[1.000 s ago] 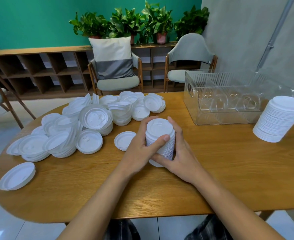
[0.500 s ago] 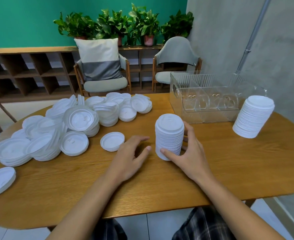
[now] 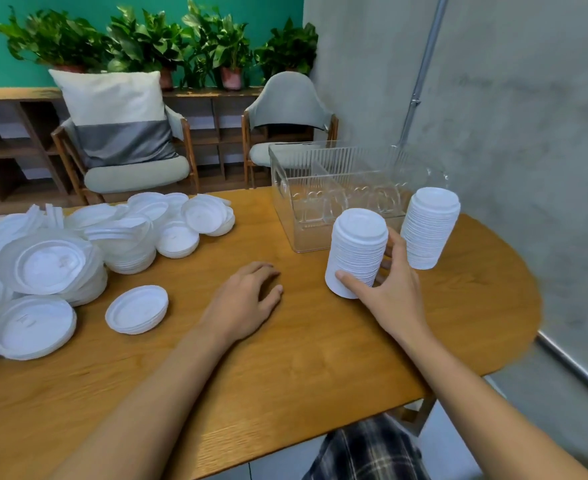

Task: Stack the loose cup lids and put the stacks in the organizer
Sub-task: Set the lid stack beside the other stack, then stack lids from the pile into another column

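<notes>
Held stack (image 3: 356, 251) - tall column of white lids, right of table centre, leaning a little to the right. Whether its base touches the table (image 3: 285, 368) cannot be told.

Right hand (image 3: 394, 292) grips the stack low down: thumb across the near side by the base, fingers curled round the right side. The hand sits right of and nearer than the stack, wrist angled in from the near right.

Left hand (image 3: 247, 299) lies palm down on the table, fingers relaxed, holding nothing. It is left of the stack with bare wood between them, so the hands are apart.

Second stack (image 3: 429, 228) - similar height, upright, just right of the held one; the right hand's fingers lie between the two.

Organizer (image 3: 282, 188), clear plastic with inner dividers, stands just beyond both stacks at the far right of the table.

Short stack (image 3: 136, 308) of a few lids lies left of the left hand, on its own. Further left, the loose lids (image 3: 50, 265) make a wide heap reaching the far left edge.

Beyond the table: two chairs (image 3: 287, 109), a cushion (image 3: 116, 112) on the left one, potted plants (image 3: 147, 39) on a shelf.
</notes>
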Action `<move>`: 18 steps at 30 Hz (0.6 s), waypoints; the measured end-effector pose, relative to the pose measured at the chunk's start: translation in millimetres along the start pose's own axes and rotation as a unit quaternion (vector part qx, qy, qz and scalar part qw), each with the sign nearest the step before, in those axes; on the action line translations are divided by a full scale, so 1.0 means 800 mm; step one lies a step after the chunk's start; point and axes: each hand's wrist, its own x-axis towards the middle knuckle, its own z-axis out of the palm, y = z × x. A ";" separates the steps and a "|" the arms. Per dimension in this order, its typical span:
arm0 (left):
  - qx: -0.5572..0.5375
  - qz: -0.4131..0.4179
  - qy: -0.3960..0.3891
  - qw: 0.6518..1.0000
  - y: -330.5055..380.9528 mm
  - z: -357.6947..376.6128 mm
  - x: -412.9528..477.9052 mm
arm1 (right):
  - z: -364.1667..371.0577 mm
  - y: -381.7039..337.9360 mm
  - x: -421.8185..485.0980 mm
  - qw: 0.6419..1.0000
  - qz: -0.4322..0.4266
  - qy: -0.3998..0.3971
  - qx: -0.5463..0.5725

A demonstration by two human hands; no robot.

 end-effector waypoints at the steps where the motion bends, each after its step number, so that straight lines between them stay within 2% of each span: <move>1: 0.003 0.002 0.000 1.000 -0.003 0.002 0.001 | -0.003 0.004 0.006 1.000 0.004 0.007 -0.003; 18: 0.024 0.020 0.011 0.999 -0.008 0.013 0.003 | -0.014 0.047 0.060 0.996 0.037 0.039 -0.068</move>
